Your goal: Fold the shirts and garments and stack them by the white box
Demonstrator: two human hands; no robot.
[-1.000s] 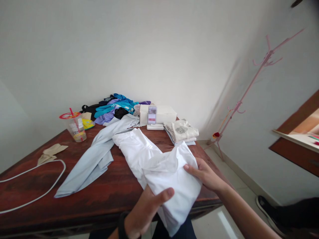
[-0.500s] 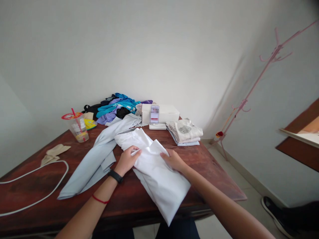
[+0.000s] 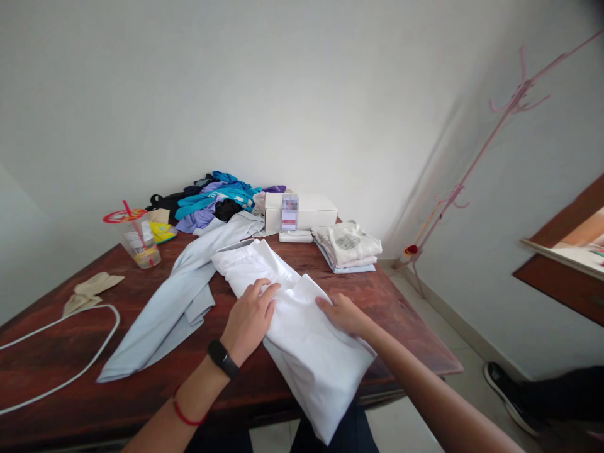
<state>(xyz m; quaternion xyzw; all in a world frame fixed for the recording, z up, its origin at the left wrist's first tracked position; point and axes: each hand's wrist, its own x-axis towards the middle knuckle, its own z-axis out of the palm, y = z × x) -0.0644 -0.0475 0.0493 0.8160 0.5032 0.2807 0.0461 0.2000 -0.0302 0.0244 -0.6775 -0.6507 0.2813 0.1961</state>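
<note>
White trousers point(image 3: 306, 340) lie folded lengthwise on the table, waistband toward the far side. Their lower end hangs past the near edge. My left hand point(image 3: 252, 311), with a black band on its wrist, rests on the left side of the cloth, fingers bent and apart. On the right side my right hand point(image 3: 343, 313) pinches the trousers' edge, thumb on top and other fingers hidden beneath. A light grey-blue garment point(image 3: 165, 308) stretches out left of the trousers, close to their waistband.
A plastic cup point(image 3: 139, 239) with a red straw stands left, near a beige cloth point(image 3: 92, 292) and white cable point(image 3: 113, 324). Behind are a clothes pile point(image 3: 217, 200), white box point(image 3: 316, 211), phone point(image 3: 289, 212) and folded stack point(image 3: 349, 246). A pink coat rack point(image 3: 486, 151) stands right.
My left hand has loosened its pinch and slid toward me over the cloth. My right hand keeps its hold and has moved slightly right and nearer, with the folded trouser edge shifting along.
</note>
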